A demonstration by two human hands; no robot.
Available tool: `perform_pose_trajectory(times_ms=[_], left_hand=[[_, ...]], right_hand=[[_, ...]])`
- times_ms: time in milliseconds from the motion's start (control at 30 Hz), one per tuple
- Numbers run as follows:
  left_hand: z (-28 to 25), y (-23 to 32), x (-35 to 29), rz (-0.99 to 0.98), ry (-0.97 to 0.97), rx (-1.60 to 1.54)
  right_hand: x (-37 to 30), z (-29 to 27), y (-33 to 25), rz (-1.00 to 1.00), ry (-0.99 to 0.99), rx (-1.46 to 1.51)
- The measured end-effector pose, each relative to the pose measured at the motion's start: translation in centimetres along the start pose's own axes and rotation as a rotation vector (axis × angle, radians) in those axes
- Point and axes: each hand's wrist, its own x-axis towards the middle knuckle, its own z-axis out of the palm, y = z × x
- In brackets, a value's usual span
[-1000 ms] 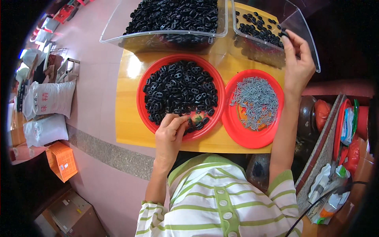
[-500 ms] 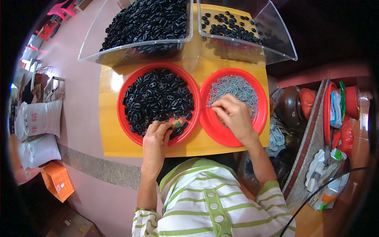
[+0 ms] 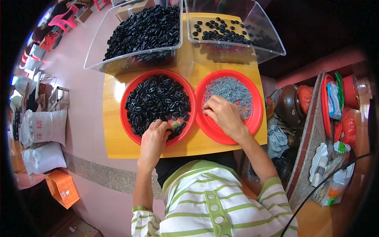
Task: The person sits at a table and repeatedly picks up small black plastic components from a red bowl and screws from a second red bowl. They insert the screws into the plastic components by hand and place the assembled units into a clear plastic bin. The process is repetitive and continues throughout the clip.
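A round red tray (image 3: 123,122) holds a heap of small black oval plastic pieces (image 3: 156,98) with two holes each. At its near right side my left hand (image 3: 154,136) is closed in a pinch, a black piece just showing at the fingertips. To the right, a second red tray (image 3: 256,114) holds a pile of small grey screws (image 3: 229,89). Above this tray's left part my right hand (image 3: 224,114) is closed, thumb and forefinger pinched on what looks like a small screw, mostly hidden by the fingers.
Two clear plastic bins stand at the yellow table's (image 3: 114,142) far side. The left bin (image 3: 138,53) is heaped with black pieces; the right bin (image 3: 237,46) holds fewer. White sacks (image 3: 49,126) lie on the floor at left. A low wall (image 3: 306,134) and brown jar (image 3: 290,104) stand at right.
The view has shifted slightly, moving the table within the picture. My right hand has moved a little toward its tray's left rim, still pinched. My left hand stays over the black pieces.
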Motion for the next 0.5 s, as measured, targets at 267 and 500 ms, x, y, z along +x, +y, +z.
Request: perform_pose_trajectory(times_ms=[267, 500], left_hand=[[-0.44, -0.39, 0.97, 0.077, -0.092, 0.023], [-0.40, -0.57, 0.52, 0.055, -0.072, -0.086]], right_hand=[[0.41, 0.41, -0.08, 0.075, -0.079, 0.065], [-0.49, 0.70, -0.11, 0.058, -0.053, 0.060]])
